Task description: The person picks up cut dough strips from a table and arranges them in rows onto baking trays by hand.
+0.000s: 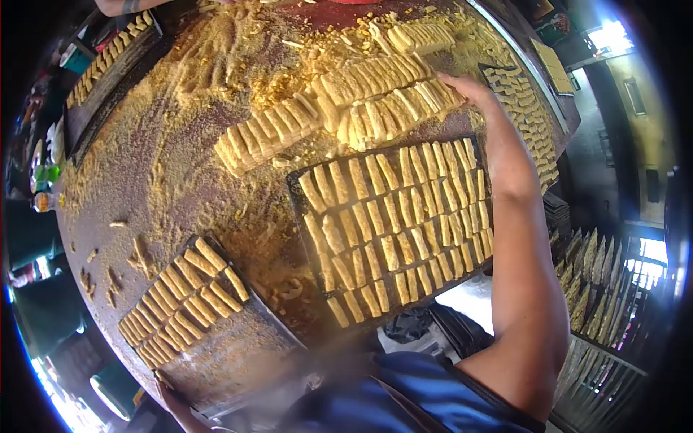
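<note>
My right hand [465,88] reaches across the table to the right end of stacked rows of crumb-coated dough sticks [375,79]. Its fingers are stretched out against the end sticks. Below the stack lies a dark tray [294,189] with several neat rows of the same sticks. At lower left, a hand that appears to be my left hand [170,397] is at the near corner of a second tray [238,361]. Its fingers are mostly hidden, so I cannot tell whether they grip the edge. Two rows of sticks lie on the far part of that tray.
Crumbs and loose stick pieces [141,256] are scattered over the table [137,187]. Another tray of sticks [527,119] lies at the right edge, one more [108,79] at upper left. Someone else's forearm [123,6] shows at the top left. A loaded rack [595,281] stands at right.
</note>
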`<state>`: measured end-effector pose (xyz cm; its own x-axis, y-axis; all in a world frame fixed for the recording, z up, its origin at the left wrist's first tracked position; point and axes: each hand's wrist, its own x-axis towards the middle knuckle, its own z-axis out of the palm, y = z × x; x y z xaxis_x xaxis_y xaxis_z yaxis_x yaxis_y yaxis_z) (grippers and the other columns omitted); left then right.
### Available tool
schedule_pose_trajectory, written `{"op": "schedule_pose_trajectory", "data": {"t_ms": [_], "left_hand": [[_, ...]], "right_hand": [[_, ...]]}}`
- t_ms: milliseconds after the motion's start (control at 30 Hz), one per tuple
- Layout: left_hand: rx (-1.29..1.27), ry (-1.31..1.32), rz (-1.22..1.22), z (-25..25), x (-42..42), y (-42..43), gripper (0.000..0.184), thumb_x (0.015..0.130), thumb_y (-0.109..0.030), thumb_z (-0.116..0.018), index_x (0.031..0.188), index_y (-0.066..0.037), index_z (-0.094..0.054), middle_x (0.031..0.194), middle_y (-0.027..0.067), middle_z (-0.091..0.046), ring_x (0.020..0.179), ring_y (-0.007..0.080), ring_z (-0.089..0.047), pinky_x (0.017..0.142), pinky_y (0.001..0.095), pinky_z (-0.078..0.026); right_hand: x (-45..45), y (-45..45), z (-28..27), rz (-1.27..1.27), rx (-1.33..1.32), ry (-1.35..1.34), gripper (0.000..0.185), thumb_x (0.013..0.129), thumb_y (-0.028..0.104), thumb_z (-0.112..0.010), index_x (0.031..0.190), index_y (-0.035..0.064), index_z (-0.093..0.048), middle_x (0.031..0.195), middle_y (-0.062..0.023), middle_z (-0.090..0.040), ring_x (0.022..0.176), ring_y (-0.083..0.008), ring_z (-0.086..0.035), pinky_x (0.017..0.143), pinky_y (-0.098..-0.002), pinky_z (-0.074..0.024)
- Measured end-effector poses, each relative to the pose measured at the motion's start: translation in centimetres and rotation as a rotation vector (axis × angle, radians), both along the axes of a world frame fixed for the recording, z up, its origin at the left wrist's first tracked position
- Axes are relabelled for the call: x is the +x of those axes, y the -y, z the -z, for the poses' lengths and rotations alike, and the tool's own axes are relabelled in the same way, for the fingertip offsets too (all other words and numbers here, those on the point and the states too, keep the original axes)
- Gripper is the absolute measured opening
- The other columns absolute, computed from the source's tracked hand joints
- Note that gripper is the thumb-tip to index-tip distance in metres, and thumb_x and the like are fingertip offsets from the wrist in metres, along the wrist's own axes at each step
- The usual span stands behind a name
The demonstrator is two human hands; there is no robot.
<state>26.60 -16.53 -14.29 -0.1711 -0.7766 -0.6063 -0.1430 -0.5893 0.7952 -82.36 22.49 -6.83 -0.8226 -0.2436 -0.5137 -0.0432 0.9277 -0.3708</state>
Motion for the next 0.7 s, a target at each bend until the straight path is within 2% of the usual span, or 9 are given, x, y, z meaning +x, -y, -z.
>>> {"op": "schedule_pose_trajectory", "data": {"t_ms": [33, 100, 200, 267, 333, 433, 500, 633, 700], "left_hand": [[0.009, 0.002, -0.003, -0.2, -0.1, -0.1, 0.057, 0.099, -0.047, -0.049, 0.145, -0.014, -0.045, 0.144, 0.0075, -0.047, 0.131, 0.0278, -0.045, 0.110, 0.0427, -0.036], [0.016, 0.004, -0.011, -0.2, 0.0, 0.0, 0.057, 0.100, -0.047, -0.049, 0.146, -0.014, -0.045, 0.146, 0.0077, -0.046, 0.133, 0.0279, -0.044, 0.112, 0.0428, -0.035], [-0.084, 0.099, -0.012, -2.0, -3.6, -0.8, 0.057, 0.100, -0.048, -0.048, 0.146, -0.015, -0.044, 0.146, 0.0080, -0.045, 0.134, 0.0286, -0.043, 0.113, 0.0436, -0.033], [0.058, -0.018, -0.094, -2.6, -4.7, -1.1, 0.058, 0.100, -0.045, -0.049, 0.147, -0.012, -0.043, 0.144, 0.0067, -0.047, 0.134, 0.0242, -0.040, 0.114, 0.0415, -0.029], [0.016, -0.005, -0.080, -2.4, -4.6, -1.3, 0.057, 0.100, -0.045, -0.050, 0.146, -0.012, -0.044, 0.143, 0.0068, -0.047, 0.133, 0.0248, -0.041, 0.113, 0.0416, -0.030], [-0.021, -0.002, -0.071, -2.3, -4.5, -1.3, 0.056, 0.099, -0.045, -0.052, 0.144, -0.011, -0.046, 0.141, 0.0070, -0.049, 0.131, 0.0255, -0.044, 0.111, 0.0417, -0.032], [-0.015, -0.014, -0.084, -2.2, -4.3, -1.3, 0.056, 0.099, -0.045, -0.052, 0.143, -0.011, -0.048, 0.140, 0.0072, -0.049, 0.129, 0.0256, -0.045, 0.110, 0.0418, -0.034], [-0.057, 0.053, -0.083, -2.3, -4.8, -1.2, 0.055, 0.097, -0.044, -0.055, 0.140, -0.010, -0.051, 0.136, 0.0077, -0.053, 0.125, 0.0261, -0.048, 0.106, 0.0415, -0.038], [-0.064, 0.055, -0.090, -1.9, -4.2, -1.1, 0.054, 0.097, -0.044, -0.056, 0.139, -0.010, -0.053, 0.135, 0.0078, -0.054, 0.124, 0.0263, -0.050, 0.105, 0.0413, -0.039]], "right_hand": [[-1.3, -0.8, 0.7, -0.005, 0.008, 0.001, 0.097, 0.084, 0.076, -0.054, 0.142, -0.0021, -0.045, 0.142, -0.0265, -0.048, 0.128, -0.0315, -0.053, 0.100, -0.0534, -0.0484], [-3.2, -1.5, 1.5, -0.014, -0.106, 0.255, 0.095, 0.078, 0.079, -0.059, 0.143, 0.0099, -0.048, 0.145, -0.0212, -0.047, 0.132, -0.0345, -0.048, 0.102, -0.0532, -0.0457], [-0.7, -1.3, -1.3, 0.103, -0.176, 0.415, 0.091, 0.076, 0.071, -0.069, 0.138, 0.0054, -0.052, 0.141, -0.0213, -0.051, 0.131, -0.0323, -0.049, 0.101, -0.0511, -0.0456], [-0.3, -1.4, -1.3, 0.113, -0.246, 0.417, 0.090, 0.075, 0.066, -0.074, 0.135, 0.0028, -0.053, 0.139, -0.0208, -0.053, 0.129, -0.0311, -0.050, 0.102, -0.0502, -0.0448], [-0.9, -2.1, 0.6, 0.118, -0.319, 0.425, 0.089, 0.074, 0.061, -0.079, 0.133, 0.0001, -0.054, 0.136, -0.0202, -0.055, 0.128, -0.0299, -0.051, 0.102, -0.0492, -0.0439], [-0.5, -2.9, 1.8, 0.142, -0.483, 0.168, 0.085, 0.071, 0.053, -0.085, 0.129, -0.0030, -0.056, 0.130, -0.0192, -0.060, 0.125, -0.0285, -0.053, 0.103, -0.0498, -0.0425], [1.9, -2.4, -0.6, 0.276, -0.400, 0.107, 0.077, 0.078, 0.038, -0.084, 0.136, 0.0002, -0.049, 0.134, -0.0157, -0.057, 0.116, -0.0259, -0.061, 0.096, -0.0471, -0.0537], [2.3, -4.2, 1.4, 0.439, -0.541, 0.220, 0.065, 0.079, 0.033, -0.083, 0.130, 0.0041, -0.056, 0.128, -0.0167, -0.060, 0.114, -0.0269, -0.062, 0.096, -0.0471, -0.0527], [2.6, -5.5, 3.1, 0.664, -0.781, 0.119, 0.057, 0.075, 0.033, -0.085, 0.121, 0.0086, -0.063, 0.120, -0.0118, -0.065, 0.111, -0.0288, -0.060, 0.096, -0.0475, -0.0468]]}}
